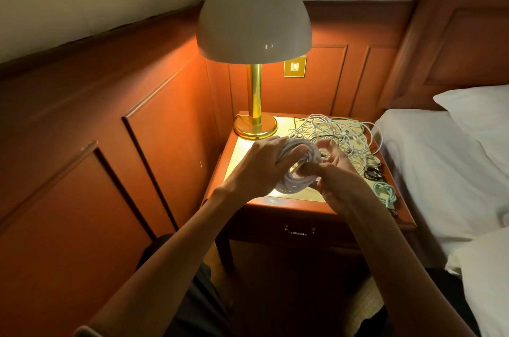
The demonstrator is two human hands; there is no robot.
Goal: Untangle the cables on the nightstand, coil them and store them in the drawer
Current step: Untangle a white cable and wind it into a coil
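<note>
Above the front of the wooden nightstand (281, 203) my left hand (259, 166) grips a coil of white cable (294, 182). My right hand (334, 171) pinches the same coil from the right side. Behind my hands a tangle of white cables (336, 130) lies on the top. A small black coiled cable (373, 172) and a mint green coiled cable (385, 193) rest near the right edge. The drawer (300, 232) under the top is closed, its metal handle showing.
A brass lamp (254, 121) with a pale dome shade stands at the nightstand's back left corner. Wood panelling runs along the left and back. A bed with white sheets (446, 166) and a pillow (479, 110) borders the right side.
</note>
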